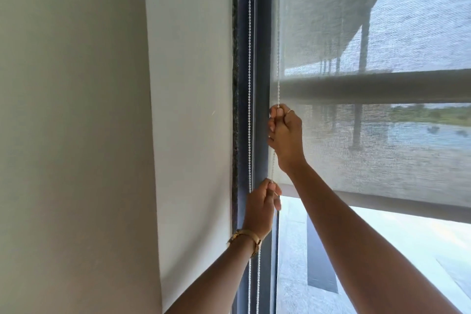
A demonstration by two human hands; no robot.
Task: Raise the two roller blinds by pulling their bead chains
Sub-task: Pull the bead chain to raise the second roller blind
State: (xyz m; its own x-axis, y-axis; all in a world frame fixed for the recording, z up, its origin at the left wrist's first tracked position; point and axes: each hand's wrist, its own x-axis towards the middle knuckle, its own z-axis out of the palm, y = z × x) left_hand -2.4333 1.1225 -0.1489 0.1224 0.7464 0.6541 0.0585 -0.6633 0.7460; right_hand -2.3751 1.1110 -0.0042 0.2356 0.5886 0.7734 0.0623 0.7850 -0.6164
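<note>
At the left edge of the window, in the head view, both hands are on one bead chain [278, 58]. The right hand [285, 132] is the higher one; its fingers are closed into a fist around the chain, just under the place where the chain comes down in front of the sheer blind [356, 33]. The left hand [262, 208] is lower, near the bottom bar [382, 202] of this blind, and it pinches the same chain between thumb and bent fingers. A gold bracelet [246, 238] sits on the left wrist and a thin ring is on one finger of the right hand.

The sheer blind is partly raised. Its bottom bar hangs across the window, and under it the bare glass [382, 262] is visible, with the ground outside. Above the bar the cloth covers the rest of the window that I can see, so in my judgement most of the way up is not yet done for this blind.

A second chain [249, 84] hangs alone along the dark window frame [261, 58], just left of the hands, and no hand touches it. I think it belongs to the second blind, but I cannot tell where that blind is or how high it stands. The pale panel [191, 84] at the left may be wall or cloth; I cannot tell which. So, as far as I can judge, one blind is in work and the other is still waiting.
</note>
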